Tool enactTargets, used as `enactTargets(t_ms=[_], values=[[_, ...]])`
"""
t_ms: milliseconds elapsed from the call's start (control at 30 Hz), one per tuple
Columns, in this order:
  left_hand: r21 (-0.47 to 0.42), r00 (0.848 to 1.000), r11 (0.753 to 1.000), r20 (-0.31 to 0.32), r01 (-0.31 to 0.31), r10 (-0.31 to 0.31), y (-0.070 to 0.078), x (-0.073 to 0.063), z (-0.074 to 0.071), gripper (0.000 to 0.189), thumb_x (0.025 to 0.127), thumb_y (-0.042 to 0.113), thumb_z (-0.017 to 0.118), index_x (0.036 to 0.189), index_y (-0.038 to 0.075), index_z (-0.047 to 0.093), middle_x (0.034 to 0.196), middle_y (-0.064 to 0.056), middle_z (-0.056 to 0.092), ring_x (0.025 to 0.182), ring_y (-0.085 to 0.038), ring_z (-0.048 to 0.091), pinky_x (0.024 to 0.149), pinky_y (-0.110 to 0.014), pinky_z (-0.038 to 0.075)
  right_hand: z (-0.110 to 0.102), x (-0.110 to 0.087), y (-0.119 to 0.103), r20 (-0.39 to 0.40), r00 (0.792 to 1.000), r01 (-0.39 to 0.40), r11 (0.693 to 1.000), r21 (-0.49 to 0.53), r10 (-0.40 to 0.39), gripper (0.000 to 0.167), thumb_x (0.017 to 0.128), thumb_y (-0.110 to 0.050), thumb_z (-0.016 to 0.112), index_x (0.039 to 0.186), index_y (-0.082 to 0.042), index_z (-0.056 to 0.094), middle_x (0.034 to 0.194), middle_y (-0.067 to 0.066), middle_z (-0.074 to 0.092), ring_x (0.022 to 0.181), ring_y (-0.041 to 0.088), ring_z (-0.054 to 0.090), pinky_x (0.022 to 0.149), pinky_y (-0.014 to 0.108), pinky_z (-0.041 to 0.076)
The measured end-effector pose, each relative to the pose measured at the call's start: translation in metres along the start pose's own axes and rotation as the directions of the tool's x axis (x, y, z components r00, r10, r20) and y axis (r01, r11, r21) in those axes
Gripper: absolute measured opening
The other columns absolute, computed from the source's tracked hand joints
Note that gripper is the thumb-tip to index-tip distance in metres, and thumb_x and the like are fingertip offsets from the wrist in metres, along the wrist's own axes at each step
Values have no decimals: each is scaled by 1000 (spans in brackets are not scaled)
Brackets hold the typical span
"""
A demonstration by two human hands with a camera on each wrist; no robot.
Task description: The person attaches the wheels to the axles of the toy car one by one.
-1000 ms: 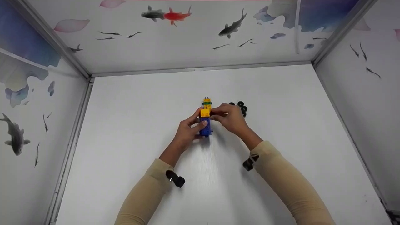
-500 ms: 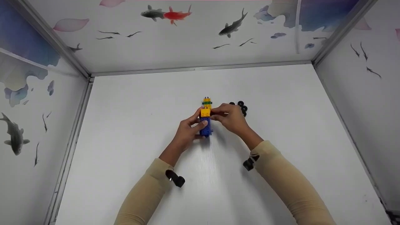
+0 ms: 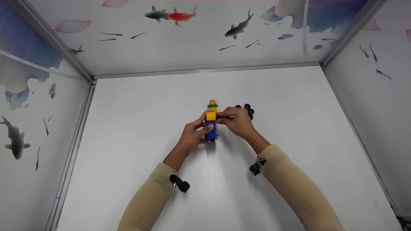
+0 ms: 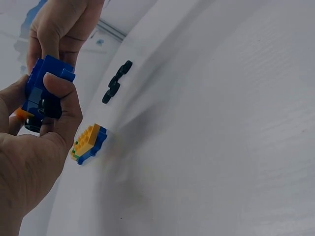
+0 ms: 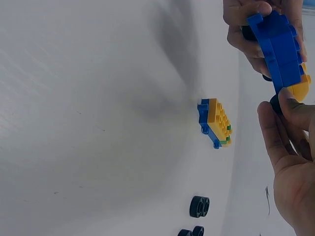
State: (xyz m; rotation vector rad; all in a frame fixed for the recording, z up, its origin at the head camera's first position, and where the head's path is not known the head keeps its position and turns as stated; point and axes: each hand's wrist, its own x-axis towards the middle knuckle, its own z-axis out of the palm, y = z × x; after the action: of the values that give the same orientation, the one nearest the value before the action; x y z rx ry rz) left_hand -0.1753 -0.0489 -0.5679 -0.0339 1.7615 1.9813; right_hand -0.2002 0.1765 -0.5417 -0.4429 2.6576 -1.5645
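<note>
Left hand (image 3: pixel 191 134) grips a blue-and-yellow block model (image 5: pixel 283 51); right hand (image 3: pixel 239 121) pinches a black wheel (image 5: pixel 276 104) (at its side)

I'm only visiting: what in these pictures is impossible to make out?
Right wrist view: whether the black piece is fixed to the held toy; the right hand covers the join.
Right wrist view: two wheels, cut off by the bottom edge.
Head view: parts of some wheels, behind the right hand.
Left wrist view: part of the held toy's side, behind the left hand.
</note>
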Motion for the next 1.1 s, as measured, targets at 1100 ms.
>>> enactTargets(t_ms=[1100], values=[[-27,1000,999,-5,-27,27,-2,1,3,74,106,32,76,169,48,41,152,-15,58,130,-37,68,96,-46,69,-6,-7,6,19,999,-27,1000,3,27,38,102,-9,80,138,-16,77,134,9,78,121,29,79,102,49,66]])
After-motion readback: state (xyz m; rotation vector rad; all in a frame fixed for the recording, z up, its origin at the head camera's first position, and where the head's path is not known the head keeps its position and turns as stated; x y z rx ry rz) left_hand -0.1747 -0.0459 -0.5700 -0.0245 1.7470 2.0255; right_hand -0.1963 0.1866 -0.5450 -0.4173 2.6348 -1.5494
